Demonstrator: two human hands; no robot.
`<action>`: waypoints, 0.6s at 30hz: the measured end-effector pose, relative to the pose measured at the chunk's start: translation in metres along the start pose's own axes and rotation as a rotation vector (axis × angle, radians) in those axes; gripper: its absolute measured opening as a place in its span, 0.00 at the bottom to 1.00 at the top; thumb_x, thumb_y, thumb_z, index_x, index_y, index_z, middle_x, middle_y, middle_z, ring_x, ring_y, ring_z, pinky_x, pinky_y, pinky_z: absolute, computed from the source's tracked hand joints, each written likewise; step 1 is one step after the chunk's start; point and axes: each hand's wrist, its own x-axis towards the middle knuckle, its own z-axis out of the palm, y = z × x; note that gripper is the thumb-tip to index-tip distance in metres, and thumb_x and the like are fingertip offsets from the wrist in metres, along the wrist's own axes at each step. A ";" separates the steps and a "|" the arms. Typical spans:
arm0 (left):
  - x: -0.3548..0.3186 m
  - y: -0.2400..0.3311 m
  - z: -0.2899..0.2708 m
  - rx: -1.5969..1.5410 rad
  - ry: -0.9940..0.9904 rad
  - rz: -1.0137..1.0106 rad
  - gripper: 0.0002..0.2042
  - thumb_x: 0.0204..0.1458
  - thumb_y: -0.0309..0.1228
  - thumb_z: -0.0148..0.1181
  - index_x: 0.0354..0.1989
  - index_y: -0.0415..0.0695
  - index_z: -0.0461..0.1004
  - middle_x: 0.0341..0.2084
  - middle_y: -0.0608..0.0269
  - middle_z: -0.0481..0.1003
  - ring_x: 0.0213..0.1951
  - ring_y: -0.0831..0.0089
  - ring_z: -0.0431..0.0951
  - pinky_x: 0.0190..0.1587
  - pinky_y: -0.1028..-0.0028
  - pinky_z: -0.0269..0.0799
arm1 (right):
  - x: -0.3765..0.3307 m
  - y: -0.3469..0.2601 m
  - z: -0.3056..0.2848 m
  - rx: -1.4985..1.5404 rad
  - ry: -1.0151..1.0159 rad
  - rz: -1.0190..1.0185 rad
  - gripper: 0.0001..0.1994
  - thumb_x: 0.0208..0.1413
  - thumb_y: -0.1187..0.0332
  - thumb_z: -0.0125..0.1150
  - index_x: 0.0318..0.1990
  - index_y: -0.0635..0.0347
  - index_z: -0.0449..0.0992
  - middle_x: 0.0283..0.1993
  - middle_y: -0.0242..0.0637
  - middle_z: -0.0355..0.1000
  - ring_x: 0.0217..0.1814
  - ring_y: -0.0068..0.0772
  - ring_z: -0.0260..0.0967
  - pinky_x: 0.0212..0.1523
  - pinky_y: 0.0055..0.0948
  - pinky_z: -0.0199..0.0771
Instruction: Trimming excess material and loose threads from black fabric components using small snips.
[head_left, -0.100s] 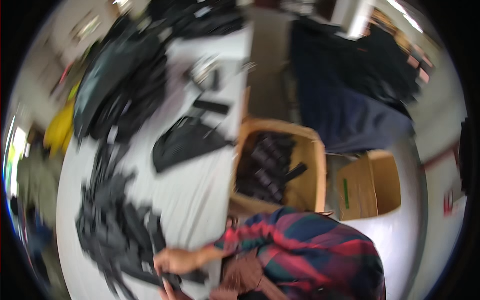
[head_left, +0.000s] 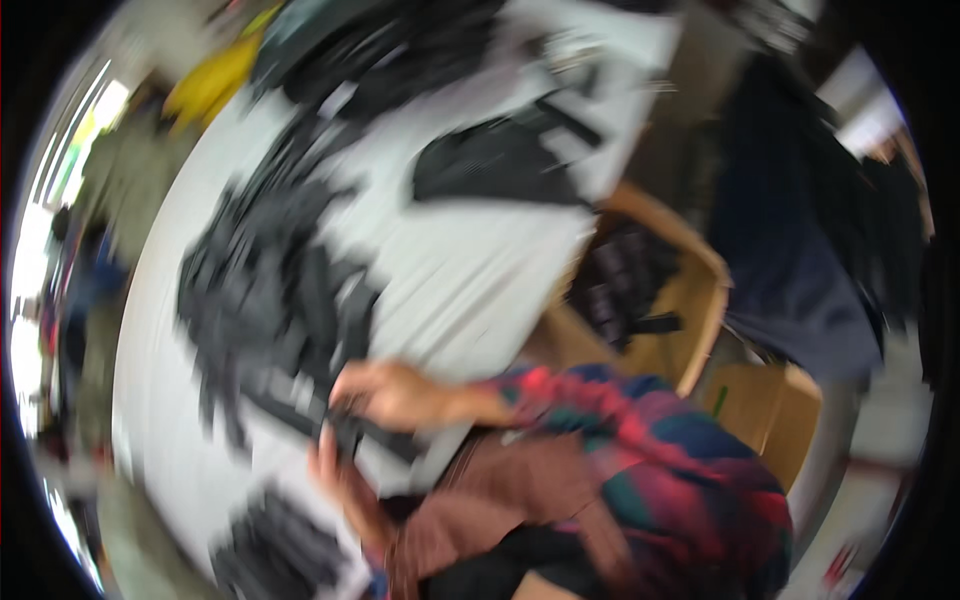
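Motion blur softens the whole view. My right hand (head_left: pixel 390 394), in a plaid sleeve, has its fingers closed on a black strap (head_left: pixel 346 432) at the near end of a tangled heap of black straps (head_left: pixel 270 295). Just below it, my left hand (head_left: pixel 338 474) grips the same strap from the near side, one finger pointing up along it; its other fingers are partly hidden. The strap's far end merges into the heap, so I cannot tell its full length. A brown apron (head_left: pixel 500 488) covers my front.
A black pouch-like piece (head_left: pixel 495 165) lies farther up the white table (head_left: pixel 470 275). Dark bags (head_left: pixel 390 55) are piled at the back. Another dark bundle (head_left: pixel 275 545) sits at the near edge. To the right stand a cardboard box (head_left: pixel 705 330) of black pieces and another carton (head_left: pixel 770 415).
My view has swung left and down, so the scene shifts up and right and turns. A dark bundle now shows at the near edge. Both hands stay at the strap.
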 end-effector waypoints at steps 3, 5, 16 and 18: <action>-0.012 0.017 -0.014 -0.218 0.046 -0.135 0.06 0.55 0.26 0.56 0.39 0.39 0.73 0.36 0.63 0.77 0.37 0.78 0.76 0.41 0.79 0.71 | -0.008 -0.021 0.003 -0.194 -0.103 0.248 0.17 0.47 0.72 0.66 0.46 0.57 0.74 0.39 0.35 0.75 0.40 0.28 0.73 0.43 0.27 0.72; -0.014 0.012 -0.007 -0.258 0.132 -0.130 0.10 0.55 0.25 0.56 0.45 0.38 0.71 0.40 0.64 0.76 0.39 0.78 0.76 0.43 0.79 0.70 | -0.012 -0.020 -0.002 -0.351 -0.115 0.163 0.21 0.44 0.69 0.68 0.49 0.56 0.74 0.40 0.35 0.75 0.38 0.30 0.71 0.42 0.28 0.70; -0.037 -0.009 -0.003 -0.273 0.187 -0.115 0.08 0.56 0.26 0.54 0.42 0.37 0.72 0.36 0.63 0.77 0.36 0.79 0.76 0.41 0.79 0.72 | -0.035 -0.019 -0.008 -0.529 -0.240 -0.010 0.10 0.42 0.70 0.67 0.36 0.53 0.79 0.26 0.30 0.72 0.27 0.31 0.65 0.31 0.28 0.60; -0.037 -0.007 -0.003 -0.265 0.161 -0.115 0.08 0.56 0.26 0.54 0.42 0.36 0.72 0.36 0.63 0.77 0.36 0.79 0.76 0.42 0.79 0.71 | -0.034 -0.019 -0.004 -0.553 -0.247 -0.055 0.10 0.42 0.69 0.67 0.36 0.52 0.79 0.25 0.29 0.71 0.26 0.32 0.64 0.30 0.28 0.59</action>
